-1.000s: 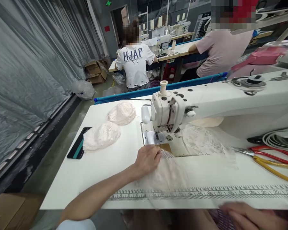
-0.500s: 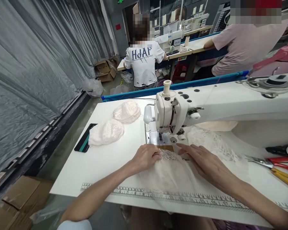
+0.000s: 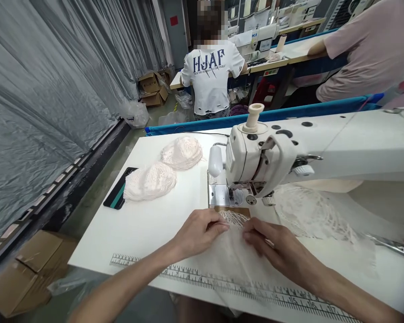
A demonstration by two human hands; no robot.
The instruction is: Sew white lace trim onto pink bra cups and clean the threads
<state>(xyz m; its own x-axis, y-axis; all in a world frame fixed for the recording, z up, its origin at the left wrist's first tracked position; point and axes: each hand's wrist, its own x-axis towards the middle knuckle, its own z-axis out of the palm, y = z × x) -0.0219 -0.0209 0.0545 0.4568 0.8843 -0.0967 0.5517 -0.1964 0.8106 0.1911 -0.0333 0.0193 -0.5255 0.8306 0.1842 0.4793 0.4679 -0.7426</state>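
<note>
A sheer white lace fabric piece [image 3: 230, 251] lies in front of the sewing machine [image 3: 252, 157], its netted edge towards the needle plate [image 3: 218, 195]. My left hand [image 3: 200, 229] pinches this fabric at its left side between thumb and fingers. On the right side, my right hand [image 3: 272, 240] grips the same piece with bent fingers. The fabric's lower part drapes over the ruler marks [image 3: 202, 279] printed along the table's front. More white lace [image 3: 313, 211] rests under the machine arm, right of my right hand.
Two pale lace cups [image 3: 151, 181] sit on the table's left, the nearer one partly on a dark phone-like slab [image 3: 116, 195]. Scissors [image 3: 392, 246] lie at the right. Beyond the blue rail [image 3: 188, 124], a person in a white shirt [image 3: 208, 80] sits at another bench.
My right hand has closed from flat, stretched fingers into a grip on the fabric. My left hand still pinches its side. The head view has shifted, moving the machine rightward in the picture.
</note>
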